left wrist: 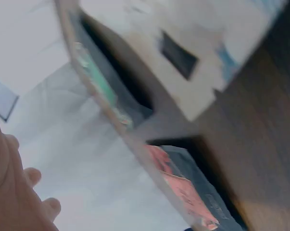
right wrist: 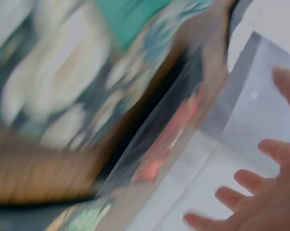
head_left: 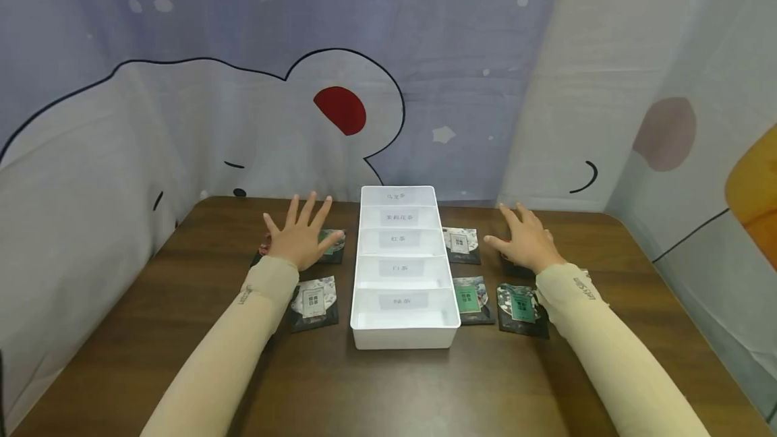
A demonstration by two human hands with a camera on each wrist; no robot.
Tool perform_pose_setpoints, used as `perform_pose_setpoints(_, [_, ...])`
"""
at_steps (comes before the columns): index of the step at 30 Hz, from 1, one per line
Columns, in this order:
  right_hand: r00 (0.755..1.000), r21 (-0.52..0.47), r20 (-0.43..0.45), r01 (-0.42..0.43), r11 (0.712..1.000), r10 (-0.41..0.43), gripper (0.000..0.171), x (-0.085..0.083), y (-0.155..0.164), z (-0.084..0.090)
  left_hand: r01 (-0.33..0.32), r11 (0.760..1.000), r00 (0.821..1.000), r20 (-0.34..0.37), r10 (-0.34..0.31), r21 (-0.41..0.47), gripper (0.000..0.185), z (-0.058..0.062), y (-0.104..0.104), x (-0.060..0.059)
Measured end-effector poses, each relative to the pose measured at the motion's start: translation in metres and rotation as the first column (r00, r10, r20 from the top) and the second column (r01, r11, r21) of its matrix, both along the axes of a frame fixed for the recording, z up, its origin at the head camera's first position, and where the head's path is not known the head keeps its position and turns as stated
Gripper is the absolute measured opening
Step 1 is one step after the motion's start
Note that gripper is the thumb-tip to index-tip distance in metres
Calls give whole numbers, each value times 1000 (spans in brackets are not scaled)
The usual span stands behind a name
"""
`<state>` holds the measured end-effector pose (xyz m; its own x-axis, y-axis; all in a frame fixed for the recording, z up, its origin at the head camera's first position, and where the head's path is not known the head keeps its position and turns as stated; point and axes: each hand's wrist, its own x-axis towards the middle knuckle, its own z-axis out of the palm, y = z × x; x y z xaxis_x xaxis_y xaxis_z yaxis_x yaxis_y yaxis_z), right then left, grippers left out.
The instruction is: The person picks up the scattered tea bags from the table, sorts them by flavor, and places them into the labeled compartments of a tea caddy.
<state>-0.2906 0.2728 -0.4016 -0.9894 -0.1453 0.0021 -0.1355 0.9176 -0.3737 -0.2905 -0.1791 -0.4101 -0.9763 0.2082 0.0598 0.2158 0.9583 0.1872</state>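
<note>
My left hand (head_left: 297,238), fingers spread, is held out left of a white divided box (head_left: 405,339). Near it are a green-labelled sachet (head_left: 332,249), a white-labelled sachet (head_left: 313,302) and a partly hidden red one, which shows pink in the left wrist view (left wrist: 188,195). On the box's other side my right hand (head_left: 527,241) reaches out with fingers apart and nothing in them. It partly covers a dark sachet (head_left: 516,271); a red-labelled sachet (right wrist: 166,139) shows in the right wrist view. Closer to me lies a green-labelled sachet (head_left: 522,311).
The box has several compartments in a row, each with a printed paper label (head_left: 403,301). Against its right side lie a white-labelled sachet (head_left: 461,245) and a green-labelled sachet (head_left: 472,299). A printed curtain (head_left: 461,100) hangs behind the wooden table (head_left: 400,396).
</note>
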Motion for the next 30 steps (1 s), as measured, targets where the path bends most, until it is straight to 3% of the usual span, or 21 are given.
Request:
perform_pose_setpoints(6, [998,-220,-55,14,976,-27,69,-4,-16,1,64,997,996,-68,-60,44,82,10,2,17])
perform_pose_setpoints(10, [998,-315,-17,48,948,-57,62,-6,-25,1,110,994,985,-135,-108,6,81,13,5,26])
perform_pose_setpoints(17, [985,-385,131,159,909,-116,59,-10,-38,1,216,976,959,-182,-215,-18,77,13,16,39])
perform_pose_setpoints(23, [970,-408,211,197,892,-118,57,-14,-47,0,254,966,956,-138,-257,-44,76,7,23,45])
perform_pose_setpoints(30, [949,-453,294,247,857,-117,56,-17,-53,-3,331,943,931,-154,-331,-31,77,2,28,52])
